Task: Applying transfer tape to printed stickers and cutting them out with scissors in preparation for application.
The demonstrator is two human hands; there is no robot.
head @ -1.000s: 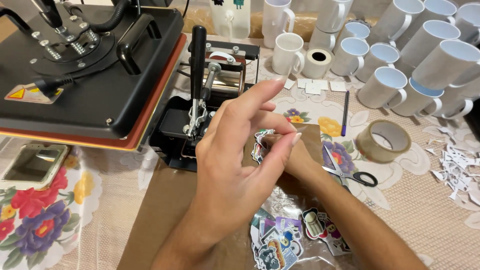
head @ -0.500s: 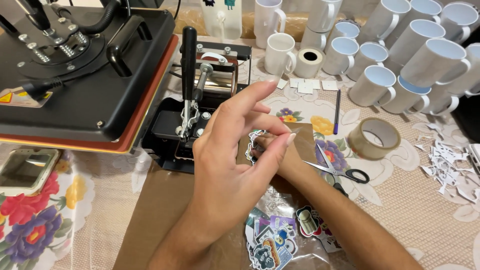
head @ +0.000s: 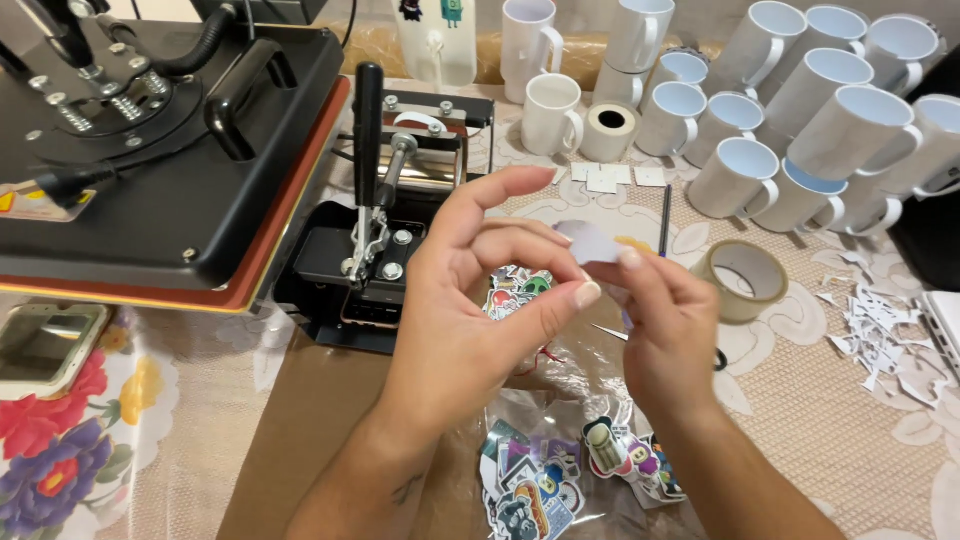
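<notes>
White paper sticker [head: 590,243] is being pinched between both hands [head: 470,320] [head: 665,330] above the table's middle; peeling its backing seems underway, needing a careful fingertip pull next.

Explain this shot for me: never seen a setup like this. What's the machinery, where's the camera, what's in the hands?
The view comes from a camera worn on the person's head, looking down at their own two bare hands over a table. The left hand and right hand meet at a small pale sticker, pinched between the fingertips of both. Top left is a big black flat heat press; beside it stands a smaller black mug press with an upright lever. Along the back are many plain white mugs. Also on the table are a roll of clear tape, white paper scraps, and a clear bag of colourful stickers just below the hands, on brown paper.
</notes>
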